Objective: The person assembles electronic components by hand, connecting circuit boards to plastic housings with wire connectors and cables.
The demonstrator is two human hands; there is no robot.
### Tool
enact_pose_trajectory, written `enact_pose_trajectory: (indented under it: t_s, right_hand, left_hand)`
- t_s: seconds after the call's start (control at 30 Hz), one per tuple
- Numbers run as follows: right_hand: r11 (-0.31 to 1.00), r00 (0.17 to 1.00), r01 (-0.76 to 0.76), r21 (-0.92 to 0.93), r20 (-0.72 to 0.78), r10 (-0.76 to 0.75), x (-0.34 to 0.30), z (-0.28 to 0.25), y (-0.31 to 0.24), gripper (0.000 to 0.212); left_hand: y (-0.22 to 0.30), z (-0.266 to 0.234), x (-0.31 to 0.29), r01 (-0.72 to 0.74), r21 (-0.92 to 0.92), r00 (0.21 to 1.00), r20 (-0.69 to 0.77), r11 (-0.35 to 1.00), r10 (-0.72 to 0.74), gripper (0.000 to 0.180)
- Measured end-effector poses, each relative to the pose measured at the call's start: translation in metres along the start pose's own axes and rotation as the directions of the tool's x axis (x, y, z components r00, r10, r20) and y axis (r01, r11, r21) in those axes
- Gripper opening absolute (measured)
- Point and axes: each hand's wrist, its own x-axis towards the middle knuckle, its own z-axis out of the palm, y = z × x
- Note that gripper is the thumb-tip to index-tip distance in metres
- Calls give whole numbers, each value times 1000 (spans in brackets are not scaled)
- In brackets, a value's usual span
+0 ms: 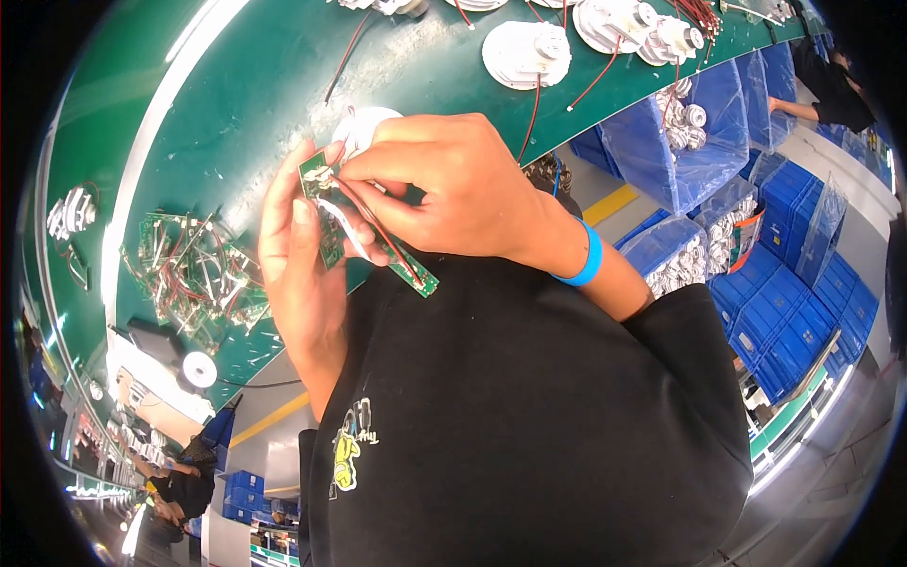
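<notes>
- Green, narrow circuit board [331, 248] sits at about 10 o'clock from the middle of the view, raised above the bench in the left hand [300, 269].
- Left thumb and fingers are clamped on the board, thumb lying over its face, fingers behind.
- Right hand [453, 184] comes in from the board's 3 o'clock side; its thumb and forefinger look pinched together on a thin red-and-black wire pair [378, 225] near the board's upper end, though the exact contact is partly hidden.
- Board should handle as light and stiff, its parts and solder joints fragile; best held by the long bare edges, with little pull on the wires.
- Wire pair looks soft and springy, safest gripped near its end beside the cream plastic connectors [319, 176].
- Second green board strip [416, 272] slants toward 4 o'clock, flat and straight-edged; whether it joins the first cannot be told.
- Flat white ribbon-like strip [350, 227] curves between them, seemingly pliable.
- Tangled heap of green boards and wires [198, 274] lies at 9 o'clock on the smooth, glossy green bench [227, 123].
- Rounded white plastic housing [524, 57], smooth and probably slippery, rests between 12 and 1 o'clock.
</notes>
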Motion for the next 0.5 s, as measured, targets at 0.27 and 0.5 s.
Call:
enact_pose_trajectory:
  t_s: [0.27,0.5]
  right_hand:
    - [978,986,-169,121,25,167,0,2,1,4]
    - [981,987,-159,110,38,156,3,0,2,11]
  left_hand:
    - [-1,-2,3,41,-26,999,5,999,-40,53]
    - [-4,-4,1,-2,67,1000,-8,998,3,52]
